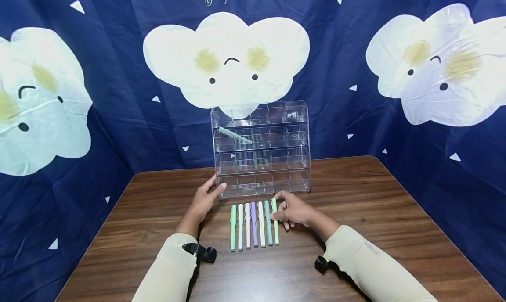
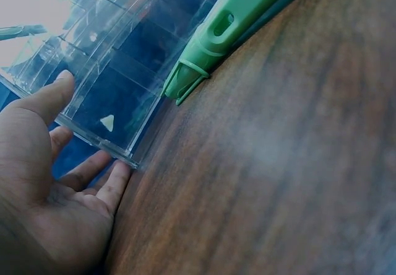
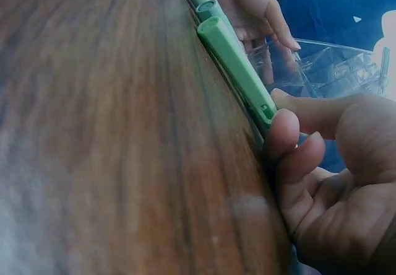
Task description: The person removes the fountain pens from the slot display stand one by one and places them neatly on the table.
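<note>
A clear tiered rack [image 1: 262, 188] stands upright, with a pale blue-green pen [image 1: 235, 135] lying slanted in an upper tier at its left. My left hand [image 1: 203, 201] touches the rack's lower left side, thumb by the front and fingers extended along the side. In front of the rack several pens lie in a row. My right hand [image 1: 296, 210] pinches the rightmost one, a light green pen [image 3: 238, 64], near its clip end between thumb and index finger. Beside it is a teal pen [image 1: 269, 227]; a brighter green pen [image 1: 233, 231] is at the row's left end.
Between the end pens lie a purple pen [image 1: 254, 225], a cream pen [image 1: 262, 227] and other pale ones. The wooden table [image 1: 158, 223] meets a dark blue cloth [image 1: 118, 73] with clouds behind the rack and at both sides.
</note>
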A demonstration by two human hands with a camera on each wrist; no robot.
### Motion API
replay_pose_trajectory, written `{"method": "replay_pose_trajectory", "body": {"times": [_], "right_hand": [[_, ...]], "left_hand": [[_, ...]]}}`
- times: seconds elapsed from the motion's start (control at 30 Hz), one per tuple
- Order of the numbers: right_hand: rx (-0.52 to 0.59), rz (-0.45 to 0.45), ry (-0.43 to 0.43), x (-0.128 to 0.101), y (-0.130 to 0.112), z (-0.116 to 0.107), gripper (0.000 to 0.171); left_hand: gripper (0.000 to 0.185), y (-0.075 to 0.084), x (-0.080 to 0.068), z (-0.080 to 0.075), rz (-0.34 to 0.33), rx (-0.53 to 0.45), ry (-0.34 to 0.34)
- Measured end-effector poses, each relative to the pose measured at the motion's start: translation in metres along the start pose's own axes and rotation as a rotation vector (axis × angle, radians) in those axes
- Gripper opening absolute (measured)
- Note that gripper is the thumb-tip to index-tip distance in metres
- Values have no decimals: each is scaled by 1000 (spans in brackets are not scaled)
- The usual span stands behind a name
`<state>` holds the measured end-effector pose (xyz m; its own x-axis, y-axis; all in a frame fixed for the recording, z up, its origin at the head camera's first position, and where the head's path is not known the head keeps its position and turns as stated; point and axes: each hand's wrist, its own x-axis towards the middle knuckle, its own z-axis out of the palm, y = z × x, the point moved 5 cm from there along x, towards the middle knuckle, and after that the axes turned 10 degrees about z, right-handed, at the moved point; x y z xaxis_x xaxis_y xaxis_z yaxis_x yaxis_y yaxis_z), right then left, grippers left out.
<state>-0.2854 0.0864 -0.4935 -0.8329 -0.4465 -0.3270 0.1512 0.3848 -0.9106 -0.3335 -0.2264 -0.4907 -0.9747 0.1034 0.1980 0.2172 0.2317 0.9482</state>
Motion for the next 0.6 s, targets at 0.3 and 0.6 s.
{"method": "replay_pose_trajectory", "body": {"times": [0.3,0.6], "right_hand": [[44,21,-2,3,3,0,69],[49,37,3,3,2,0,69]], "left_hand": [[71,1,0,0,-2,5,14],[72,1,0,-1,-3,-6,11]]}}
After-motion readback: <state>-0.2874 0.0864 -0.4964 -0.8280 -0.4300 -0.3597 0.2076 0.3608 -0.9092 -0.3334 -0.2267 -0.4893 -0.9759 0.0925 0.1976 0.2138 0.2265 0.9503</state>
